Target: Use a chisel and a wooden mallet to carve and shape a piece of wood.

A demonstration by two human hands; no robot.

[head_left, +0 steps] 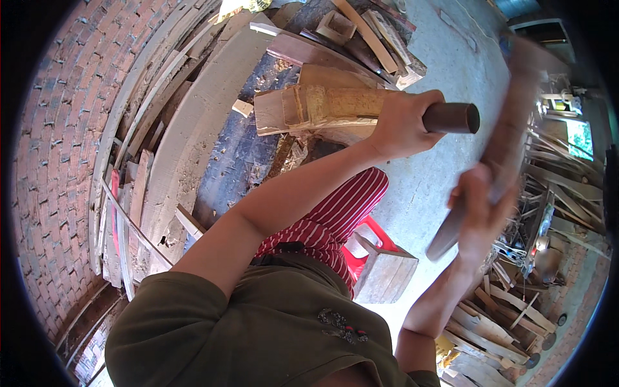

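My left hand [409, 126] is wrapped round a chisel [452, 118], whose thick, dark round handle sticks out to the right. A thin dark strip of it shows left of my fist, against a yellowish carved wooden block [335, 106]. The chisel's tip cannot be made out. To the right, my right hand [480, 209] grips a long wooden mallet [514, 113], raised and smeared by motion. Its wide far part points up and away, apart from the chisel handle, while its narrower end comes out below my hand.
Under the block lies a dark blue work surface [222, 151] strewn with chips. Long planks [193, 155] lean along the brick wall [61, 142] at left. Wood offcuts [371, 39] lie beyond the block. A wooden box [389, 276] stands by a red stool [380, 233]. Scrap wood [503, 322] is piled at right.
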